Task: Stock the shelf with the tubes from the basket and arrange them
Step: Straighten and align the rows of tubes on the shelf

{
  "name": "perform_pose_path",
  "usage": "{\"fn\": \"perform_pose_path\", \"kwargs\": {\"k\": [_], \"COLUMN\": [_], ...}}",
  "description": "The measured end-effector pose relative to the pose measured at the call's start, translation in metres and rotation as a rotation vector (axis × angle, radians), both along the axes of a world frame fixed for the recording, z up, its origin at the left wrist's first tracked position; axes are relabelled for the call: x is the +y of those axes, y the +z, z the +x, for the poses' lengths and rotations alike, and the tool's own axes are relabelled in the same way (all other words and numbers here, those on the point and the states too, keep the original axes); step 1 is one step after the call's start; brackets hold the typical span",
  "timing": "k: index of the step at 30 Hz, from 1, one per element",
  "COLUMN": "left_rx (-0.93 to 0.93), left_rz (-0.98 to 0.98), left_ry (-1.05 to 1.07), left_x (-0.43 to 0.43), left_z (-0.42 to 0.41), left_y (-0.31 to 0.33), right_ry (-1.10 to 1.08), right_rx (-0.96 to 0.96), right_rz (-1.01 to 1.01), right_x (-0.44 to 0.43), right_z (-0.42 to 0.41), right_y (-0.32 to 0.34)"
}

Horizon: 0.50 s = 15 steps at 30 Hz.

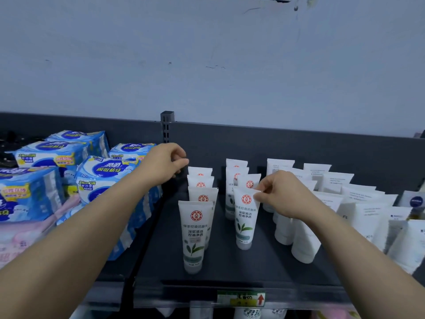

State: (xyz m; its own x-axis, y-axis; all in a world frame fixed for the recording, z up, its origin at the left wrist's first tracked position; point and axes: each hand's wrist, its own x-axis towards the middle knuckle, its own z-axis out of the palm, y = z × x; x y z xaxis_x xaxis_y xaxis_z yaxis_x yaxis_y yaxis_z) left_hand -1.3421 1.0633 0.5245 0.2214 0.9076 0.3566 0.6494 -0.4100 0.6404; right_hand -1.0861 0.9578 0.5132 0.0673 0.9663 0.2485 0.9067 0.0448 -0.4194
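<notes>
The right hand (284, 195) is pinching the near tube (245, 223) by its top, likely squaring its row; the left hand (164, 163) is curling beside a far tube (199, 172) (grip unclear).

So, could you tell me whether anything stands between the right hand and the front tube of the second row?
Nothing visible does: the right hand pinches the top edge of that tube.

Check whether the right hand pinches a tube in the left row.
No, the right hand pinches the middle row's front tube.
</notes>
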Motion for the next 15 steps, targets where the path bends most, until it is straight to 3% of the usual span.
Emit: {"fn": "perform_pose_path", "kwargs": {"k": [3,8,15], "left_rx": [-0.042,0.053,0.107], "left_rz": [-0.055,-0.247,-0.170], "left_ry": [-0.085,-0.224,-0.151], "left_x": [-0.026,-0.051,-0.057], "left_z": [-0.010,-0.004,-0.003], "left_y": [0.008,0.006,-0.003], "right_ry": [0.017,0.024,0.001], "right_rx": [0.007,-0.001,-0.022], "right_rz": [-0.004,-0.005,0.012], "right_x": [-0.001,-0.003,-0.004], "right_z": [-0.001,-0.004,-0.002], "right_y": [0.000,0.003,-0.001]}}
